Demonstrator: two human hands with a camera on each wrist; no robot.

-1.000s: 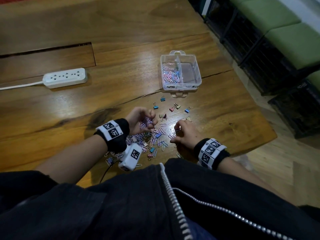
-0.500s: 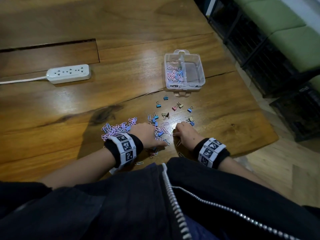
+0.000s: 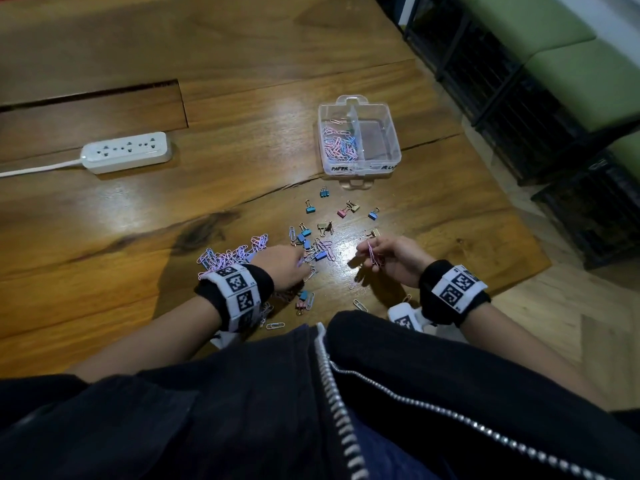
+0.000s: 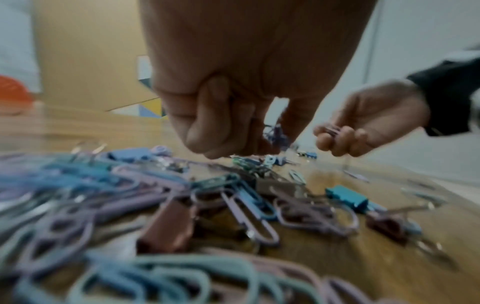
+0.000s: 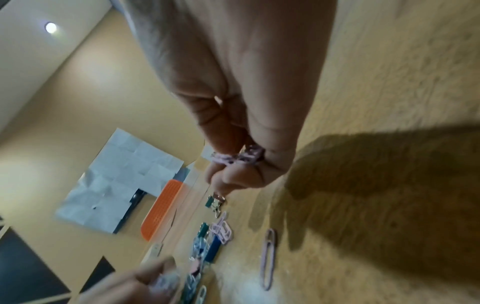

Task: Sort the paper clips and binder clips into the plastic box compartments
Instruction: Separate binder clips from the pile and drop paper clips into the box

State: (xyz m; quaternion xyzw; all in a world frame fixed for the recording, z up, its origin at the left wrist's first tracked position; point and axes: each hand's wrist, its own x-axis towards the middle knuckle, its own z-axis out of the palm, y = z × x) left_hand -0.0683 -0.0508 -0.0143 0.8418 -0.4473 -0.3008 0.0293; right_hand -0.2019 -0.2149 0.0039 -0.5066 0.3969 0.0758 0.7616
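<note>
A clear plastic box (image 3: 396, 133) stands mid-table; its left compartment holds pink and blue paper clips (image 3: 339, 144), and its right one looks bare. Loose binder clips (image 3: 310, 208) lie in front of it. A heap of paper clips (image 3: 235, 252) sits left of a mixed pile (image 3: 320, 249). My left hand (image 3: 303, 266) reaches into that pile with curled fingertips (image 4: 221, 150) pinching at paper clips. Just above the table, my right hand (image 3: 369, 249) grips a bunch of pink paper clips (image 5: 236, 157).
A white power strip (image 3: 126, 152) lies at the far left beside a groove (image 3: 93, 95) in the wood. The table's right edge (image 3: 519, 216) drops to the floor. Black crates (image 3: 519, 109) with green cushions stand beyond it. Stray paper clips (image 3: 360, 304) lie near my jacket.
My left hand set a heap of paper clips down to the left, then moved right into the mixed pile. My right hand has lifted off the table with pink paper clips.
</note>
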